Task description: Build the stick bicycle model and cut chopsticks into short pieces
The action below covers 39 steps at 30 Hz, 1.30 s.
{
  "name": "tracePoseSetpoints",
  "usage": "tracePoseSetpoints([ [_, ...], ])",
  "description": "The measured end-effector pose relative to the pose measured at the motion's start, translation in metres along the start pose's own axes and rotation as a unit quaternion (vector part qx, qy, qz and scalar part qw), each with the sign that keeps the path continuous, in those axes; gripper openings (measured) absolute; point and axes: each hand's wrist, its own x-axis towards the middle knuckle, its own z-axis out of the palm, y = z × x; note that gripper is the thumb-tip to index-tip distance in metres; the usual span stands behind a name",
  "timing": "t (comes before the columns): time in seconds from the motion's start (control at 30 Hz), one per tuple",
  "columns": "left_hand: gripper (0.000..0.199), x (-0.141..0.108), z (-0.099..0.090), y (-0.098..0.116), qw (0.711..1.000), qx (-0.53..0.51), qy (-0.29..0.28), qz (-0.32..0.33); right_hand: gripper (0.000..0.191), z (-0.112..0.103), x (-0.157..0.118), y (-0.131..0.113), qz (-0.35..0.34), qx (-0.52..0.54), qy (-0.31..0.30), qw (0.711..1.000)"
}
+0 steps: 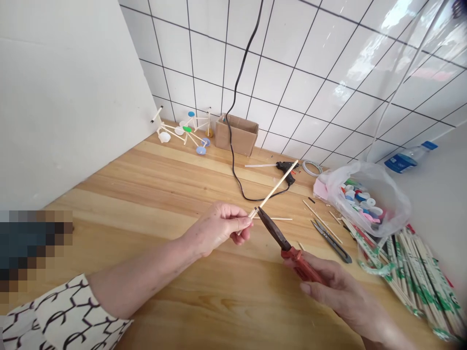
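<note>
My left hand (219, 228) pinches a thin wooden stick (277, 184) that slants up and away to the right. My right hand (335, 291) grips red-handled pliers (299, 260) with long black jaws. The jaw tips reach the stick just beyond my left fingertips and seem to touch it. Whether the jaws bite on it is hard to tell. A second loose stick (273, 218) lies on the table beneath the pliers.
Behind my hands are a hot glue gun (286, 170), a cardboard box (236, 135), a black cable (233, 146) and a stick-and-bottle-cap bicycle model (182, 131). To the right are a plastic bag of bottle caps (368, 199), black snips (330, 241) and wrapped chopsticks (416, 277).
</note>
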Motion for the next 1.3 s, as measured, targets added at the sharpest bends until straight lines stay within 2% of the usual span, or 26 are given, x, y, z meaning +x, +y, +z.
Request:
tracePoseSetpoints([
  [0.4,0.018,-0.006,0.013,-0.003,0.995,0.035,-0.065,-0.074,0.034,0.005,0.001,-0.001,0.003,0.025,-0.023,0.999],
  [0.6,0.021,-0.006,0.013,-0.004,0.992,0.035,-0.087,-0.082,0.034,0.005,0.002,-0.001,0.009,0.037,-0.03,0.999],
  [0.93,0.018,-0.006,0.013,-0.004,0.991,0.026,-0.087,-0.102,0.033,0.008,0.003,-0.003,0.017,0.045,-0.035,0.998],
  [1.13,0.019,-0.006,0.014,-0.008,0.991,0.028,-0.092,-0.097,0.032,0.01,0.003,-0.001,0.007,0.03,-0.032,0.999],
  [1.3,0.017,-0.006,0.014,-0.008,0.991,0.017,-0.097,-0.092,0.031,0.011,0.003,0.001,0.001,0.058,-0.024,0.998],
])
